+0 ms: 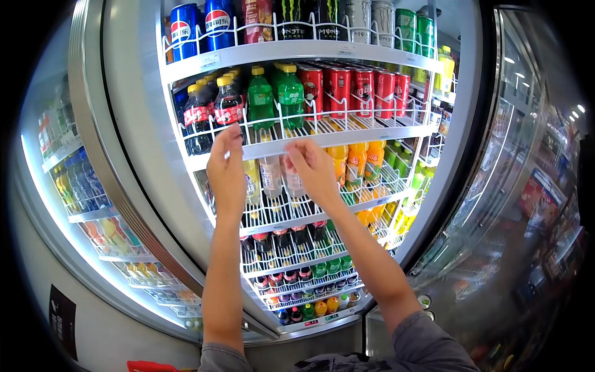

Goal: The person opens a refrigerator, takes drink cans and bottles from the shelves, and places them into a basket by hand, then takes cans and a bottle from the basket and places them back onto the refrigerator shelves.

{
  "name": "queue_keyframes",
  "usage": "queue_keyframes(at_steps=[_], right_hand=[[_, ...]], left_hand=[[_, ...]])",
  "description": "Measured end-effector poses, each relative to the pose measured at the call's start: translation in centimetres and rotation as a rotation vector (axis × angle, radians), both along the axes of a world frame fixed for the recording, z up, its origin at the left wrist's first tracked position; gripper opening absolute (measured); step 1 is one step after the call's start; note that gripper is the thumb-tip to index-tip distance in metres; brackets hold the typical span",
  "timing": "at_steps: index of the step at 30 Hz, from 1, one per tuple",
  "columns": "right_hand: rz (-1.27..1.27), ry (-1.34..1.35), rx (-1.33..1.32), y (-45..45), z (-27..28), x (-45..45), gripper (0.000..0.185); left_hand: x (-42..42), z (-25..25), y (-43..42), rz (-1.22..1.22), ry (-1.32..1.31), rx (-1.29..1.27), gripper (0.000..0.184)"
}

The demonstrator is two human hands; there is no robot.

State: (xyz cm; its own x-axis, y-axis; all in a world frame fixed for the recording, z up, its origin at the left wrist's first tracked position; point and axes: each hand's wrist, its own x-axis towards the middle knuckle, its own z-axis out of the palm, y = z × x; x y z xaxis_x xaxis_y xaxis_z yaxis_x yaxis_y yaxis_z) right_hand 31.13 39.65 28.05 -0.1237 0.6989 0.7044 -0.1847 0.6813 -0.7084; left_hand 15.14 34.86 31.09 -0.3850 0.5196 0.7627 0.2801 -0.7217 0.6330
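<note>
My left hand [225,167] is raised before the left part of a white wire shelf [334,137], fingers curled together close to its front rail. Behind its fingertips stands a cola bottle [228,102] with a yellow cap. My right hand [311,168] is at the lower edge of the same shelf, fingers bent in a pinch. Whether either hand grips the shelf edge or a small thing is hidden. Between the hands, one level down, a pale clear bottle [271,175] shows. Green soda bottles [290,97] stand above my right hand.
Red cans [338,93] fill the shelf's right side. Pepsi cans [218,26] and Monster cans [295,20] stand on the top shelf. Orange drink bottles [357,162] sit lower right. An open glass door [496,155] is on the right; another lit cooler [74,186] is left.
</note>
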Motion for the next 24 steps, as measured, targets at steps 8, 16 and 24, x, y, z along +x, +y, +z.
queue_keyframes(at_steps=[8, 16, 24], right_hand=[[-0.136, -0.028, 0.277, 5.4, 9.9, -7.0, 0.031], [-0.250, -0.406, 0.321, 7.0, 9.8, -8.8, 0.052], [-0.158, -0.376, 0.353, 8.1, 9.7, -8.7, 0.060]], left_hand=[[-3.8, 5.1, 5.8, 0.225, -0.049, 0.008, 0.036], [-5.1, 4.7, 5.9, 0.424, 0.244, -0.147, 0.047], [-5.3, 4.7, 5.8, 0.271, 0.111, -0.143, 0.045]])
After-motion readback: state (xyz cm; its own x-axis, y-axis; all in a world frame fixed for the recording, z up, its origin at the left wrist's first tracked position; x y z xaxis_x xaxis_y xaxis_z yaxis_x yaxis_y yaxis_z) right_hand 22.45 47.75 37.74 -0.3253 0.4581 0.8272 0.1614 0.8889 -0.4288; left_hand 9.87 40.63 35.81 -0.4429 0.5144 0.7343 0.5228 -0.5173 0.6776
